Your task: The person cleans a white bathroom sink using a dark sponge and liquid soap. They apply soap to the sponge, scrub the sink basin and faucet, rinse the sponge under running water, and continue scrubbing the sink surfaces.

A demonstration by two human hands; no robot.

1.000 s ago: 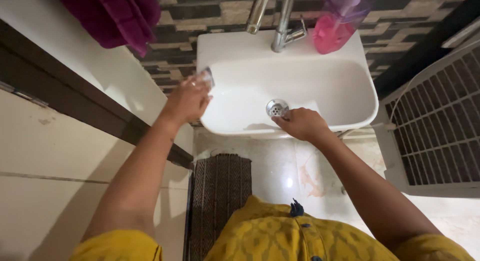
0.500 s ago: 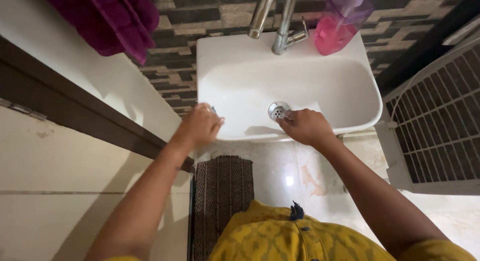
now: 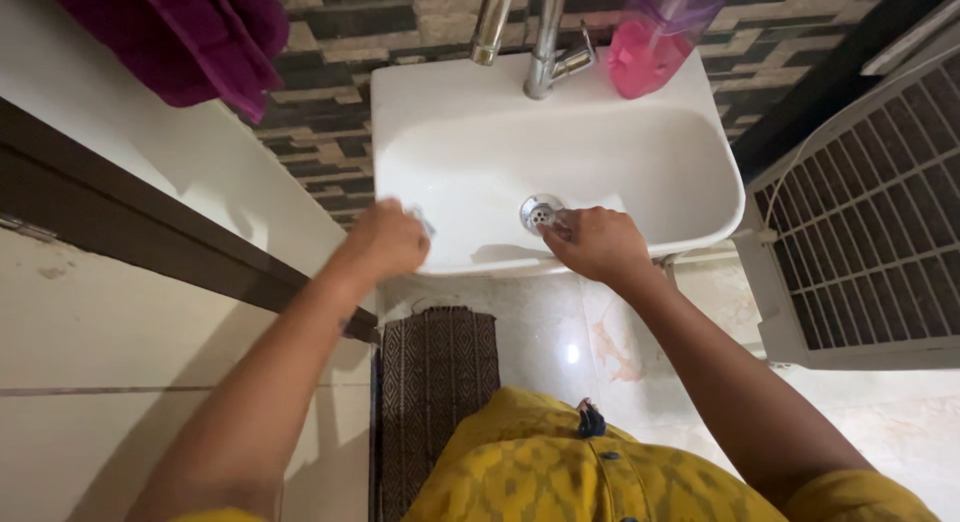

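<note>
Dropping from mid-frame, the left hand [image 3: 385, 244] is gripping a small pale object at the white ceramic basin [image 3: 560, 172] front rim; the right hand [image 3: 598, 244] is pinching the round metal drain [image 3: 541, 212], steadying it.

The basin [image 3: 470, 112] is plain white with a silver drain [image 3: 541, 212] and silver tap [image 3: 545, 42], and beside the tap stands a pink bottle [image 3: 655, 47]. Behind it the wall tiles [image 3: 350, 32] mix dark brown, black and beige blocks, and a magenta towel [image 3: 190, 32] hangs at the left. The floor mat [image 3: 440, 382] is dark brown with a fine zigzag weave, and the person's garment [image 3: 580, 472] is mustard yellow with a darker woven pattern.
</note>
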